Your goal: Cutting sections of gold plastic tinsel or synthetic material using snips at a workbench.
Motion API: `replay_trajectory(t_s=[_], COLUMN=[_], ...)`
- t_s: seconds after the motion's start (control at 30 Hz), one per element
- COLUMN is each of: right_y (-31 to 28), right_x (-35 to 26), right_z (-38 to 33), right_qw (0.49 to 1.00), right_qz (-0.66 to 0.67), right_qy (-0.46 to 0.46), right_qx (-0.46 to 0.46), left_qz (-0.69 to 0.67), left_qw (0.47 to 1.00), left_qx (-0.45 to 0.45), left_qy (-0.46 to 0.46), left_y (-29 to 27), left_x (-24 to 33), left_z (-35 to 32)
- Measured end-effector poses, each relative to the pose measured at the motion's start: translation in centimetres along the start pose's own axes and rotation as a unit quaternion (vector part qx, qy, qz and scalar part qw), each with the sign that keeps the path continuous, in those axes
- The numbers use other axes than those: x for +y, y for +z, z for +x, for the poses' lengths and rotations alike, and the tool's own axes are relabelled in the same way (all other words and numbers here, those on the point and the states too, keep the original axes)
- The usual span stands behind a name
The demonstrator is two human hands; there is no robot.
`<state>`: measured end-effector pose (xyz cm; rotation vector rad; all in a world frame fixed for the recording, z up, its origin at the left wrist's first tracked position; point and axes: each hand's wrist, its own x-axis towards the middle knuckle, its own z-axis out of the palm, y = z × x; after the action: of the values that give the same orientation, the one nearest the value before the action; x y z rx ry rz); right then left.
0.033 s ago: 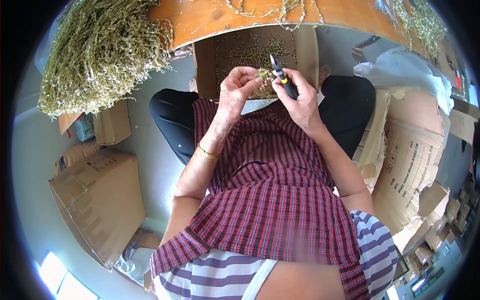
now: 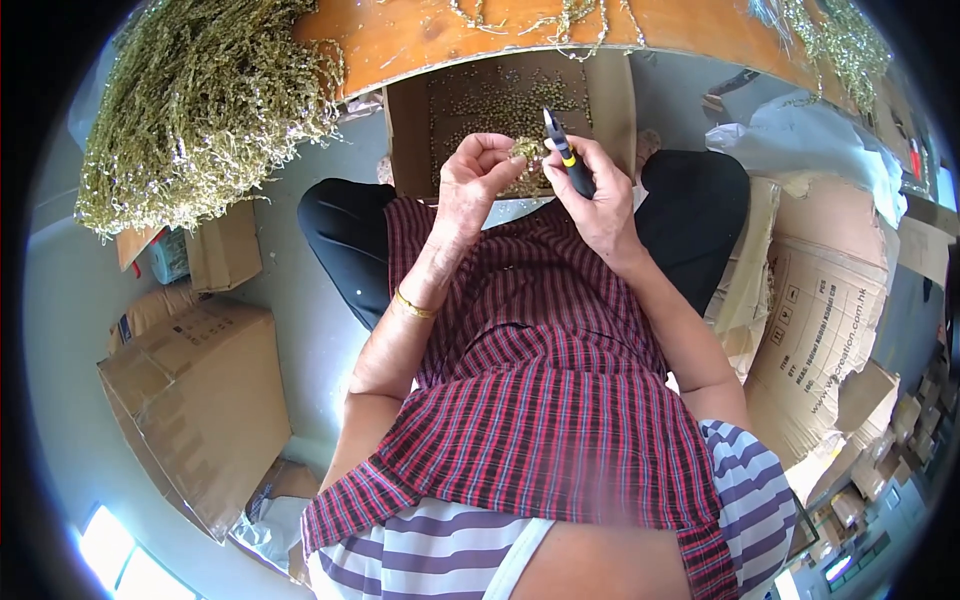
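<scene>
My left hand (image 2: pixel 474 183) is closed, thumb and forefinger pinching a small cluster of gold beaded strands (image 2: pixel 528 152). My right hand (image 2: pixel 603 205) is wrapped round pliers (image 2: pixel 568 160) with black handles and a yellow band, their metal tip pointing up and away from me. The fingertips of my right hand are close to the gold cluster; whether they touch it I cannot tell. Both hands are over the near edge of an open cardboard box (image 2: pixel 617 110), where many small gold beads (image 2: pixel 510 100) lie scattered on the bottom.
A wooden tabletop (image 2: pixel 420 40) crosses the far side, with loose gold strands on it. A thick bundle of gold strands (image 2: pixel 210 120) hangs over its left end. Cardboard boxes stand at left (image 2: pixel 210 400) and right (image 2: pixel 820 310). Clear plastic sheeting (image 2: pixel 810 150) lies at far right.
</scene>
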<state>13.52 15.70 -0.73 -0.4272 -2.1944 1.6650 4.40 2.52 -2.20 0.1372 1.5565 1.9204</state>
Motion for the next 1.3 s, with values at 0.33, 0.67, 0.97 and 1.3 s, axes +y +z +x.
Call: replay_trajectory(t_s=[0.33, 0.67, 0.97, 1.3], right_y=[0.8, 0.4, 0.5, 0.5], right_x=[0.3, 0.9, 1.9, 2.5], right_z=[0.7, 1.5, 2.5, 3.2], right_qw=[1.000, 0.996, 0.978, 0.988], right_qz=[-0.003, -0.062, -0.135, -0.084], right_qy=[-0.015, -0.064, -0.156, -0.115], right_qx=[0.019, -0.003, -0.022, -0.065], left_qz=[0.064, 0.217, 0.322, 0.322], left_qw=[0.997, 0.966, 0.934, 0.937], left_qx=[-0.011, -0.016, -0.003, -0.015], left_qy=[0.045, 0.139, 0.153, 0.132], left_y=[0.9, 0.4, 0.0, -0.2], left_x=[0.0, -0.6, -0.7, -0.3], left_z=[-0.6, -0.3, 0.0, 0.4])
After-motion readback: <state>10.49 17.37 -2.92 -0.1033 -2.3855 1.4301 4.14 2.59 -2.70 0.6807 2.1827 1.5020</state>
